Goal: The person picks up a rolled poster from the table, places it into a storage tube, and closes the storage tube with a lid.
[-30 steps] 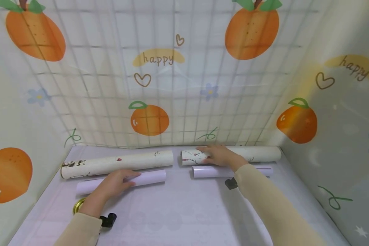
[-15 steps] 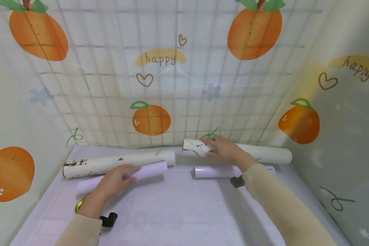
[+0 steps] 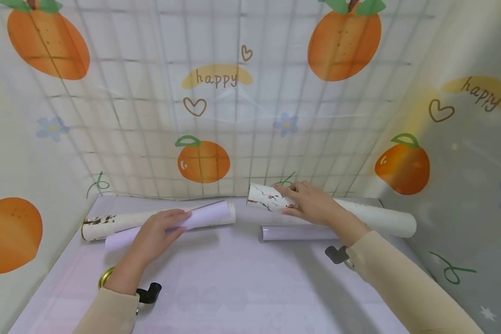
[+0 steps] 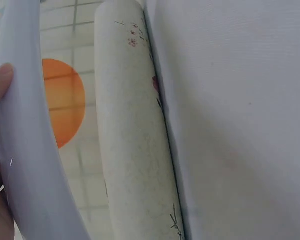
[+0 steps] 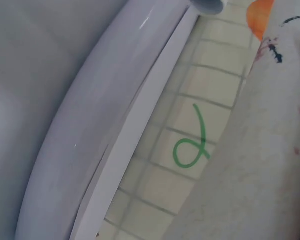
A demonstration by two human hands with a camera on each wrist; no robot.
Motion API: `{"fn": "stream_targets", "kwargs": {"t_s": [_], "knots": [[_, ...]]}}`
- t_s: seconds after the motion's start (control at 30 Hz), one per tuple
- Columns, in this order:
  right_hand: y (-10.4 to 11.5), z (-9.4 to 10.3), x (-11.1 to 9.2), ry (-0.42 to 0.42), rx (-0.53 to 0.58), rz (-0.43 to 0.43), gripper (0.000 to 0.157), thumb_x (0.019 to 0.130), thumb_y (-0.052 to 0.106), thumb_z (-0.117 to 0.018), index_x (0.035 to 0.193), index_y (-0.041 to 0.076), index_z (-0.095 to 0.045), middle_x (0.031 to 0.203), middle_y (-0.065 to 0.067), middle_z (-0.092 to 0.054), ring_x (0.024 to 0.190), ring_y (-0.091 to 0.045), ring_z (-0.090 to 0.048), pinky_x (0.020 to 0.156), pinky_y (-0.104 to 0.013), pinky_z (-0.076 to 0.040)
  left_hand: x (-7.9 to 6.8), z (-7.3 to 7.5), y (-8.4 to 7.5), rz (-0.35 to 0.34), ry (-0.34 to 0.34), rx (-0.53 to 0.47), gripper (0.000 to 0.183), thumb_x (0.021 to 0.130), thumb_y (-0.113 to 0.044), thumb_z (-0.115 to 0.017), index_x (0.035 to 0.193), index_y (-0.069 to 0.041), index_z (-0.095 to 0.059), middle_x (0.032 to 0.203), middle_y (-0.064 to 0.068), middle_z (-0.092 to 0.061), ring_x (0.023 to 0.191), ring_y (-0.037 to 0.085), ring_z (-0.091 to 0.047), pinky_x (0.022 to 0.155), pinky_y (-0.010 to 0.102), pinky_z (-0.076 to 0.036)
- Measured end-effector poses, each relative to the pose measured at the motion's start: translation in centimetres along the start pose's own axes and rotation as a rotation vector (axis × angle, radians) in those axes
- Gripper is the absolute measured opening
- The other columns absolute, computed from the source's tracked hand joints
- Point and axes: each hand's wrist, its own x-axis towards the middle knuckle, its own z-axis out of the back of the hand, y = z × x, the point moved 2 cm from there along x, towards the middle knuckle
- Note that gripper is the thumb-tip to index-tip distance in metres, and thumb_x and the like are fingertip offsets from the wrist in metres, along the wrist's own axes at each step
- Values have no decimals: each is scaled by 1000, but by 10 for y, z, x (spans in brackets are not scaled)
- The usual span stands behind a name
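In the head view my left hand (image 3: 156,234) grips a plain pale-lilac glossy paper roll (image 3: 210,215), raised off the table with its right end higher. Behind that roll a white blossom-printed tube (image 3: 98,228) lies on the table; the left wrist view shows the tube (image 4: 130,125) apart from the held roll (image 4: 30,125). My right hand (image 3: 315,204) holds a second blossom-printed tube (image 3: 377,217) near its left end, thumb below and fingers over the top. This tube slants, left end raised. Below it a second plain roll (image 3: 292,233) lies on the table, partly hidden by my forearm.
A gold-coloured ring-shaped thing (image 3: 105,277) sits by my left wrist, partly covered. The pale tabletop (image 3: 234,283) stretches in front of the rolls. A fruit-printed sheet over a grid (image 3: 250,139) stands behind, with side walls left and right.
My left hand has lifted the plain roll up from the table, over the front of the left printed tube. My right hand has raised its printed tube and shifted right, tilting it.
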Motion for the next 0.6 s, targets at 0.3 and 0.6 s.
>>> {"fn": "stream_targets", "kwargs": {"t_s": [0.3, 0.6], "knots": [[23, 10, -17, -66, -15, 57, 75, 92, 56, -64, 156, 27, -38, 115, -8, -59, 97, -25, -55, 74, -41, -50, 5, 5, -6, -13, -10, 3, 44, 86, -13, -80, 128, -17, -70, 129, 6, -67, 119, 34, -61, 100, 53, -48], [43, 5, -36, -97, 17, 96, 71, 93, 54, -64, 152, 20, -44, 108, -6, -58, 90, -19, -54, 63, -33, -48, 6, 3, -22, -93, -16, -7, 44, 83, -11, -82, 125, -17, -72, 126, 10, -68, 114, 35, -63, 96, 55, -50]]}}
